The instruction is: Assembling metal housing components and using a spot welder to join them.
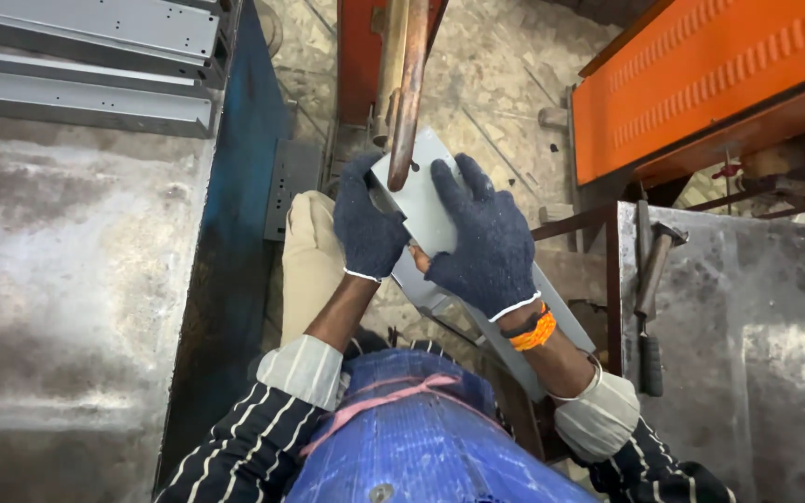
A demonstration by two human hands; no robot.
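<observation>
1. Under the copper electrode arm (405, 88) we hold a grey sheet-metal channel (440, 233), which runs from the electrode tip down toward our lap, slanting to our right.
2. Our left hand (368, 224), in a dark knit glove, is closed around the channel's upper left edge, thumb on top and fingers wrapped beneath.
3. Our right hand (479, 237), gloved the same, lies spread on the flat face with its fingers curled over the far edge, pressing the piece and gripping it.
4. To do this well, we judge the flat face should sit square against the electrode tip, with both hands keeping the piece from rocking.
5. We would keep our fingertips clear of the contact point, since the left thumb sits just beside the tip.
6. Stacked grey channels (86, 65) lie on the steel table (58, 279) at our left, well apart.
7. A hammer (652, 279) rests on the steel bench (757, 326) at our right, near the orange machine cover (710, 74).
</observation>
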